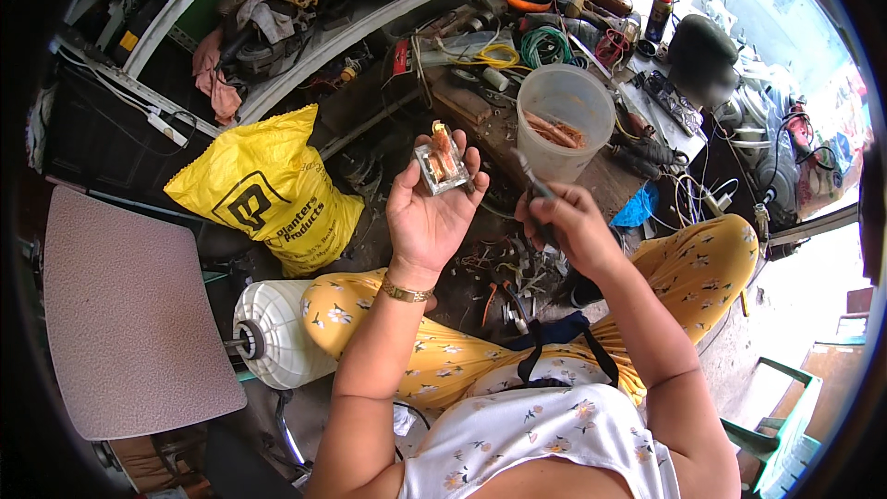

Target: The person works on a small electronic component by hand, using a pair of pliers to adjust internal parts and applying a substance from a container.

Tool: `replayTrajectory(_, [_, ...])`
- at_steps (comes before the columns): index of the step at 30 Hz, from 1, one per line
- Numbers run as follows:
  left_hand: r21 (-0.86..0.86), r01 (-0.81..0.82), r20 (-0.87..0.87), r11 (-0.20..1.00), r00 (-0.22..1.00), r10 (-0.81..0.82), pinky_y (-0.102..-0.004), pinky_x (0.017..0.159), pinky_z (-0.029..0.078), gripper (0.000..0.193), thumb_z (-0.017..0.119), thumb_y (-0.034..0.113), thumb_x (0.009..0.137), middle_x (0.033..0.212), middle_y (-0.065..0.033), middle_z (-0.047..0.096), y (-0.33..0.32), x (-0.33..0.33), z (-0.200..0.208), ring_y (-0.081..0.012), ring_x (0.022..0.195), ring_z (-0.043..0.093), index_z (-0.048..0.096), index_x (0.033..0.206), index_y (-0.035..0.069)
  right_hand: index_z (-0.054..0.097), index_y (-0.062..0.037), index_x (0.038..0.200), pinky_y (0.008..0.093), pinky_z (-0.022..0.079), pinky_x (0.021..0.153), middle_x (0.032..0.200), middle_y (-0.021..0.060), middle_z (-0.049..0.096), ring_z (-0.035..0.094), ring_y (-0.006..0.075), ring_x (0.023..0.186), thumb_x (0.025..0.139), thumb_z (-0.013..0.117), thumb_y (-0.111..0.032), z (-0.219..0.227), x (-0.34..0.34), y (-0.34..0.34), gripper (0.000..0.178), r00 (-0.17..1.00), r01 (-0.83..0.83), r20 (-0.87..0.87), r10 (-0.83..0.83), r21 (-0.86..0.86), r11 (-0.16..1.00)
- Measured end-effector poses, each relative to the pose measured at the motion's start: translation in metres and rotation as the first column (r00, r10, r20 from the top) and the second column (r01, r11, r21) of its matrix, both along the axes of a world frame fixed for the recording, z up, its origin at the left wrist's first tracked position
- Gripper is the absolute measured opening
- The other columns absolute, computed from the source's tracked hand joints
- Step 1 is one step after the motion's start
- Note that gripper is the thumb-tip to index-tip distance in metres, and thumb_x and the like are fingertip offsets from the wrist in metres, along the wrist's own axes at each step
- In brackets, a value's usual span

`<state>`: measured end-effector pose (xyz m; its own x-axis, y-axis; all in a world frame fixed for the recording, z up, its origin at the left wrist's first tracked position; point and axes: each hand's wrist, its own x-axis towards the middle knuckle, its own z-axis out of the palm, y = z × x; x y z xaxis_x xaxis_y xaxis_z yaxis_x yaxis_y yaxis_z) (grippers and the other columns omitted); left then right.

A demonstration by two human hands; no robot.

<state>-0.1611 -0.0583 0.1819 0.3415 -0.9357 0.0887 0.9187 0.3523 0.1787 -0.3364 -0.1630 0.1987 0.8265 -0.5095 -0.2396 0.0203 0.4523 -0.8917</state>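
My left hand [425, 226], palm up, has its fingers curled round a small electrical part [442, 166] with a silvery square metal body and copper-coloured windings on it. To its right, my right hand [577, 226] is closed round a slim hand tool [530, 176]. A grey metal end of that tool sticks up toward the far left, apart from the part; its exact kind is blurred and partly covered by my fingers. Just beyond my right hand stands a translucent plastic bucket [565, 155] with reddish copper scrap [554, 129] inside.
A full yellow sack [277, 194] stands at left, beside a white ribbed drum [282, 333] and a speckled chair back [129, 305]. Metal scraps [522, 268] and a pair of orange-handled pliers [490, 305] lie between my knees. Tools and coiled wires [545, 46] crowd the far bench.
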Motion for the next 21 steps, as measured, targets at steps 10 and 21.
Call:
replayTrajectory(10, [0.085,-0.061,0.045,0.994,0.997,0.057,-0.0459,0.098,0.041,0.021,0.052,0.034,0.097,0.125,-0.007,0.06,0.001,0.007,-0.003,-0.0274,0.106,0.058,0.065,0.11,0.023,0.056,-0.0009,0.095,0.0434,0.045,0.081,0.106,0.015,0.054,0.054,0.034,0.097,0.068,0.06,0.001,0.014,-0.003,0.032,0.027,0.992,-0.104,-0.12,-0.048,-0.961,0.257])
replayTrajectory(21, [0.168,-0.167,0.138,0.972,0.98,0.145,-0.0591,0.11,0.035,0.046,0.054,0.023,0.072,0.099,-0.0097,0.061,0.001,0.011,-0.003,-0.0261,0.089,0.061,0.059,0.116,0.012,0.063,-0.0033,0.089,0.0395,0.047,0.077,0.116,0.0116,0.06,0.058,0.0292,0.093,0.07,0.063,-0.007,0.02,0.006,0.047,0.02,0.953,-0.192,-0.201,-0.227,-0.98,0.058])
